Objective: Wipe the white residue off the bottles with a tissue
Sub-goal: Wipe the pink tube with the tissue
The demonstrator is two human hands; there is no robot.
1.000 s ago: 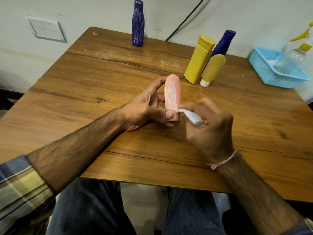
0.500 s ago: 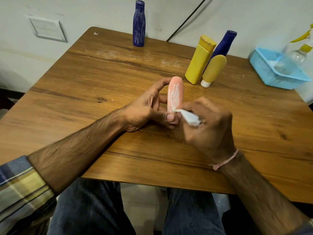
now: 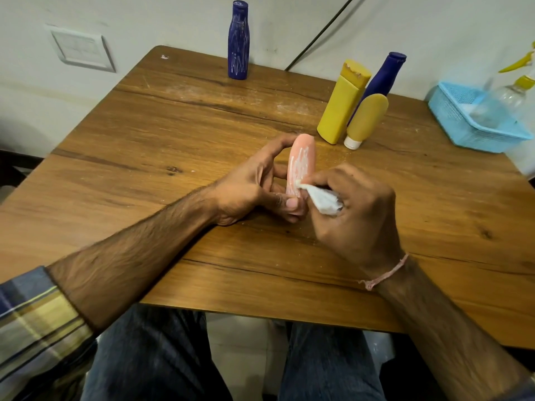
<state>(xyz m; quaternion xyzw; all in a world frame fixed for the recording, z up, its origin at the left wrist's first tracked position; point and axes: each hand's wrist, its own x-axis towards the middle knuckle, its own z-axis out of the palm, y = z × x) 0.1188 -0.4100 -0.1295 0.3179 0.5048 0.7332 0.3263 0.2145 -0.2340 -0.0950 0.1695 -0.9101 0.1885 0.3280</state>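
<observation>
A pink bottle (image 3: 301, 160) streaked with white residue stands at the middle of the wooden table (image 3: 144, 140). My left hand (image 3: 254, 186) grips it, thumb at its base and forefinger near its top. A crumpled white tissue (image 3: 321, 199) is pinched in my right hand (image 3: 356, 209), and its tip presses against the lower right side of the pink bottle. At the table's far edge stands a dark blue bottle (image 3: 238, 41) marked with white streaks.
Behind the pink bottle are a tall yellow bottle (image 3: 341, 102), a dark blue bottle (image 3: 382, 79) and a small yellow tube (image 3: 366, 120) on its white cap. A blue basket (image 3: 463, 125) holding a clear spray bottle (image 3: 503, 99) sits at the right edge.
The tissue in my right hand has slid a little up the bottle's lower side. My left hand keeps its hold on the bottle.
</observation>
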